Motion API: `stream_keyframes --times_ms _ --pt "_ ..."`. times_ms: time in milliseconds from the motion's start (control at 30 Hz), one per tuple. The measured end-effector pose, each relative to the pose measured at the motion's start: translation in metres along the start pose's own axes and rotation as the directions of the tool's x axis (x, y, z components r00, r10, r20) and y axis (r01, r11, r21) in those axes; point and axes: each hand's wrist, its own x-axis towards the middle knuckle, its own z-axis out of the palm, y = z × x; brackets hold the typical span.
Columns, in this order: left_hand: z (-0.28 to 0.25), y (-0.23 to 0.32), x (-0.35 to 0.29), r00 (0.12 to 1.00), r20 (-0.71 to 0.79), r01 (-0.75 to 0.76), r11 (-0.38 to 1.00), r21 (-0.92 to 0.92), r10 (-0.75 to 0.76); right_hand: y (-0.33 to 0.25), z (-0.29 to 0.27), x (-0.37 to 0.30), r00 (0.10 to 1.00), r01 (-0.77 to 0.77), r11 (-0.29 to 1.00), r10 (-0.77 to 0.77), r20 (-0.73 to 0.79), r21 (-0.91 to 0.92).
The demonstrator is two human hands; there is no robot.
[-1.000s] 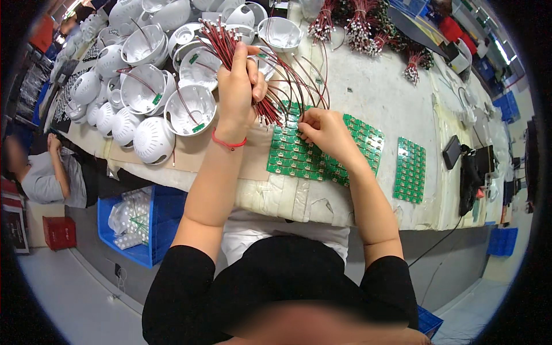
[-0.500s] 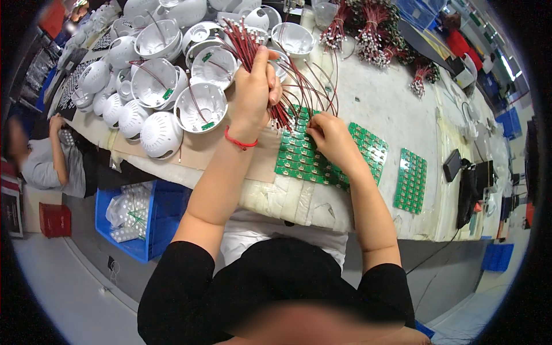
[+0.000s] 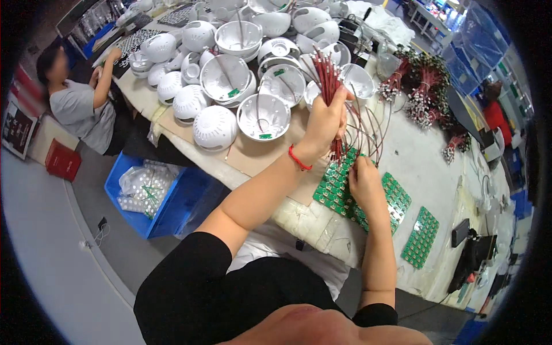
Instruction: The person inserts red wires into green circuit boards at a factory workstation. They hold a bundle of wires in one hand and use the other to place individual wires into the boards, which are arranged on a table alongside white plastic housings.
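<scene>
- Left hand [image 3: 326, 122] wrapped round red wires [image 3: 328, 75], by the green panel's [image 3: 329, 192] far left corner.
- Right hand [image 3: 366, 183], fingertips pressed together over that panel; contents hidden.
- Likely wire-fitting; next calls for careful alignment.

Worktable [image 3: 411, 146] crosses the centre of the frame on a diagonal; pale covering, scuffed, front edge wrapped. Floor [image 3: 52, 241] at lower left: grey in two tones, parted by a curved strip. Blue bin [image 3: 131, 214] beside the table, left of centre. Red box [image 3: 63, 160] and dark panel [image 3: 17, 133] near left edge. Far upper right: white bench [image 3: 428, 20], bright light [image 3: 453, 3]. Right rim dim, contents indistinct.
</scene>
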Motion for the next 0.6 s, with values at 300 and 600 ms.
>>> stream_keyframes --times_ms 300,600 --pt "0.003 0.008 -0.003 0.999 -0.019 0.048 0.999 -0.017 -0.048 0.008 -0.010 0.003 0.999 0.021 0.992 -0.025 0.029 0.127" --pt "0.007 0.009 -0.004 0.998 -0.040 0.055 0.998 0.007 -0.054 -0.002 -0.002 -0.003 0.999 0.041 0.993 -0.041 0.007 -0.112"
